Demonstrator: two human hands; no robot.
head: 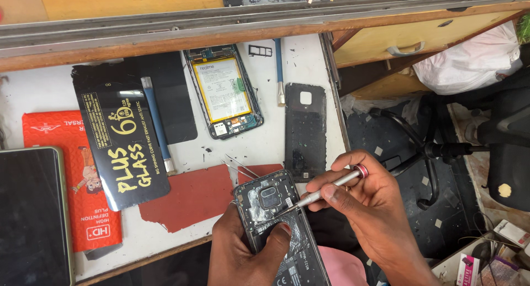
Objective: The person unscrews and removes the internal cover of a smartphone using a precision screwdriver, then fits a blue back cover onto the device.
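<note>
White worktop [38, 90] holds opened phone [223, 90]; beside it, perhaps a chair [441, 151].

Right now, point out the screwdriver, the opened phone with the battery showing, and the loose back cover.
screwdriver [331, 186], head view, on its silver shaft.
opened phone [223, 90], head view, on its exposed battery.
back cover [305, 134], head view, on its dark inner face.
</note>
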